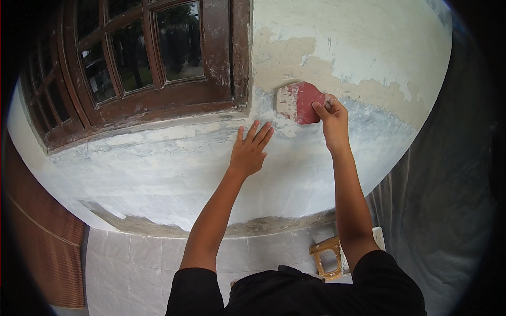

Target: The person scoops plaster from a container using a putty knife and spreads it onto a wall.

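My right hand (334, 120) pinches a dark red putty scraper (310, 104), thumb over its narrow right end. Cream-coloured putty is smeared over the scraper's wide left edge, which lies at the wall just right of the window frame's lower corner. Fingers spread, my left hand (250, 154) rests at the wall below that corner and holds nothing. The wall (295, 174) is patchy: white, bluish grey and beige areas meet around the scraper, with fresh-looking smears just below it.
A brown wooden window (158, 92) with glass panes fills the upper left. A yellowish, stained stool (328, 258) stands on the grey tiled floor (137, 263), partly hidden by my right arm. Dark plastic sheeting (437, 200) hangs at the right; a ribbed brown blind (45, 237) is lower left.
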The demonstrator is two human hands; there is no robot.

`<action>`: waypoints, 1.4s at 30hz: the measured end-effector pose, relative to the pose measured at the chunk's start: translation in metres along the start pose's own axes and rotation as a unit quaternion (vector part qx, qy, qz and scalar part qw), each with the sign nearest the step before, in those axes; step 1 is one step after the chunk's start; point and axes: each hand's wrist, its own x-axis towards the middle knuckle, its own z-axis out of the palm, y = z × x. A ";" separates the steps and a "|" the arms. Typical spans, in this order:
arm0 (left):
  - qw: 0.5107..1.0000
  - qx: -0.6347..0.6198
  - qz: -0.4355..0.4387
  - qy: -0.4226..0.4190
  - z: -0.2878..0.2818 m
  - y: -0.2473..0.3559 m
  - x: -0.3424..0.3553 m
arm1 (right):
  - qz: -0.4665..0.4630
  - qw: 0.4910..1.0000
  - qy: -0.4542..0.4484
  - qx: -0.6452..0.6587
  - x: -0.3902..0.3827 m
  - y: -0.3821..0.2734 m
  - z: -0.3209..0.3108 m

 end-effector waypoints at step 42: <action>1.000 0.006 -0.005 -0.015 -0.002 0.002 0.001 | -0.412 0.750 -0.248 -0.455 0.099 -0.106 0.027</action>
